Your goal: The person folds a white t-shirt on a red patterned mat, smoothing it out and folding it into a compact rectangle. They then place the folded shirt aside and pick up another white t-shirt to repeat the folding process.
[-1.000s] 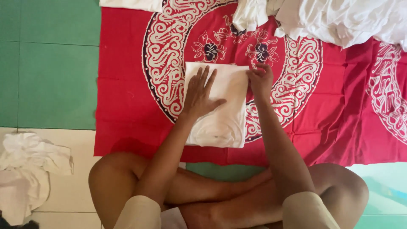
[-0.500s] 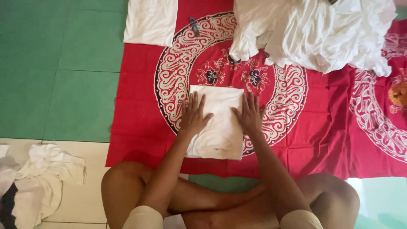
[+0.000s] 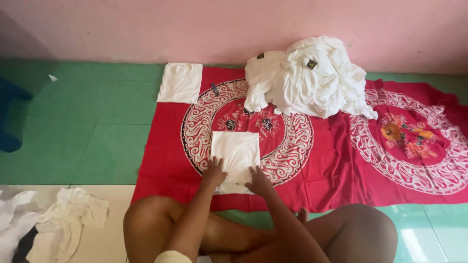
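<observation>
Folded cloth (image 3: 236,155) on patterned mat (image 3: 341,160), both hands at its near edge (left hand (image 3: 214,171), right hand (image 3: 258,181)), garment heap (image 3: 307,78) behind, second folded piece (image 3: 180,83) far left, crumpled rags (image 3: 58,219) on floor (image 3: 97,136) near left.

Both forearms are bare, the left hand (image 3: 214,170) and right hand (image 3: 259,181) gloveless; legs bare, a pale cream cuff (image 3: 171,256) at the bottom edge.

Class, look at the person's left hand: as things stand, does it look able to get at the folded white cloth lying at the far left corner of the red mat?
Probably yes, with a lean forward. The left hand rests on the near folded cloth; the far folded cloth lies beyond, with only bare red mat between.
</observation>
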